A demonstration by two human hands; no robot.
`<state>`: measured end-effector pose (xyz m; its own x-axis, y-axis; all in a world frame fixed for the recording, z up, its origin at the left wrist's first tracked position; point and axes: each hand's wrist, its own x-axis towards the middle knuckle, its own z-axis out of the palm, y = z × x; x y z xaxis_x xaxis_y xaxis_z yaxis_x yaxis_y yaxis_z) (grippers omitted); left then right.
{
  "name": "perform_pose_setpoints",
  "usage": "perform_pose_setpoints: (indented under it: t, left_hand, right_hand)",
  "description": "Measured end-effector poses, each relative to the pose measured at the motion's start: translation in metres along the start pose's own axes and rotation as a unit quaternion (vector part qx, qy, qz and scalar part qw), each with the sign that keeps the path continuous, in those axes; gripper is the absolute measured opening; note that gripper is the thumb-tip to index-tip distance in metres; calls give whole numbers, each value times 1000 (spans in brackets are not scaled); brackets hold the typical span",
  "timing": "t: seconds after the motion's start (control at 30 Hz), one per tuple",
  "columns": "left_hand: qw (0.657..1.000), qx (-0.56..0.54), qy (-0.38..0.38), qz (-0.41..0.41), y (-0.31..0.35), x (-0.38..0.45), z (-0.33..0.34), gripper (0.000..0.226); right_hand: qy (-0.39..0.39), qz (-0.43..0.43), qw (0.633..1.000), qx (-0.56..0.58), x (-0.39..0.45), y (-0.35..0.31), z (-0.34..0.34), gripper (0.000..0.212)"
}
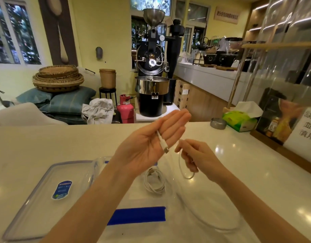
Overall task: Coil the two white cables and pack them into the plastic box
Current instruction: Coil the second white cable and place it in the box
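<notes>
On the white counter (46,142), two cables, one clear box and its lid are recorded. The left hand (151,144) is held palm up with fingers stretched flat and wide; the plug end of a white cable (162,142) is laid across its fingers, the connector pointing toward the wrist. The right hand (195,155) is seen pinched narrowly on the same cable just beside the left, and a loop of it is hung below the fingers (180,146); the remainder is trailed in a blurred curve over the counter near the right forearm. A second cable (154,181), already coiled, is set inside the transparent plastic box (98,165), between the two forearms. The box lid (37,199), bearing a blue label, is laid flat to the left of the box. A strip of blue tape (136,215) is fixed to the counter nearer the person. A green tissue box (240,121) is placed at the far right edge.
</notes>
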<state>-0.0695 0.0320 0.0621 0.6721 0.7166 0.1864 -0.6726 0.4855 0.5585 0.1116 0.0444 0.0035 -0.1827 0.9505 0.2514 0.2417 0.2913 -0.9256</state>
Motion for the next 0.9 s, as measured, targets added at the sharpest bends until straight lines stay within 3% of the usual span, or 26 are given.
perform_pose_setpoints:
  t: [0.1,0.17,0.2,0.27,0.33,0.5,0.63,0.8,0.9]
  left_hand:
    - [999,5,1,44,14,13,4,39]
    - [998,-2,-3,62,17,19,2,39]
    - [998,-2,-2,67,17,22,-1,39]
    - [997,37,18,70,11,26,-9,38]
    - [990,107,51,69,0,26,-21,37]
    - [966,235,90,56,-15,19,-40,34]
    - [963,239,103,63,-19,17,-42,31]
    - [933,342,108,36,-25,11,-42,35]
    - [909,407,93,9,-31,6,-41,36]
  right_hand:
    - [0,-3,1000,-23,-13,10,10,32]
    - [-8,-12,992,-123,-23,10,16,28]
    - [-26,-24,976,-213,-28,9,17,27]
    - [-84,-64,905,-413,-36,3,18,32]
    - [-103,-119,845,-512,-43,-6,19,36]
    - [-154,-137,823,-530,-55,-38,21,32]
    - [-175,-149,808,-543,-57,-51,25,30]
    - [-218,-162,825,-496,-51,-55,26,30]
    - [-194,-194,853,-443,-44,-61,17,35]
